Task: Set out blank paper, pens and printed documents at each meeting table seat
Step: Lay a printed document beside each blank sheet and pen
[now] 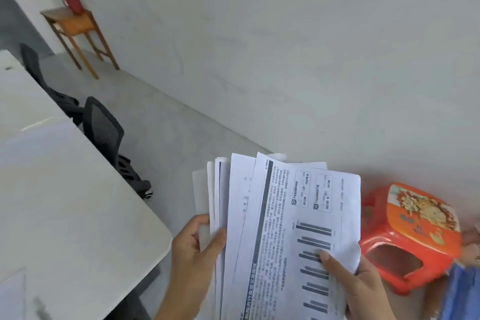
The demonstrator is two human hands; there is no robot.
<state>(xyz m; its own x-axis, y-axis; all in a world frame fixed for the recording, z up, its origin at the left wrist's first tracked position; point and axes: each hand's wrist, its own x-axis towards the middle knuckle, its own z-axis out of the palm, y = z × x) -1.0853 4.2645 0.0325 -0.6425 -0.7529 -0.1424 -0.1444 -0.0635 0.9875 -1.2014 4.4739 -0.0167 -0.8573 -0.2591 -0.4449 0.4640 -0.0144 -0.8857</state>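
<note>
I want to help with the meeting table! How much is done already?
Done: what looks like one blank sheet lies on the table's near end. In hand: the left hand and right hand hold a fanned stack of printed documents, none laid down that I can see. Left: sharing them out at the seats by the black chairs; no pens show.

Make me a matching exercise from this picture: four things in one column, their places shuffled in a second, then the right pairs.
Things
1. printed documents
2. plastic stool
3. wooden side table
4. black mesh chair

Places
A. by the far wall, with a red object on top
B. drawn up to the white meeting table
C. held by the left hand and right hand
D. low at the right, beside the papers

Pairs: 1-C, 2-D, 3-A, 4-B
</note>
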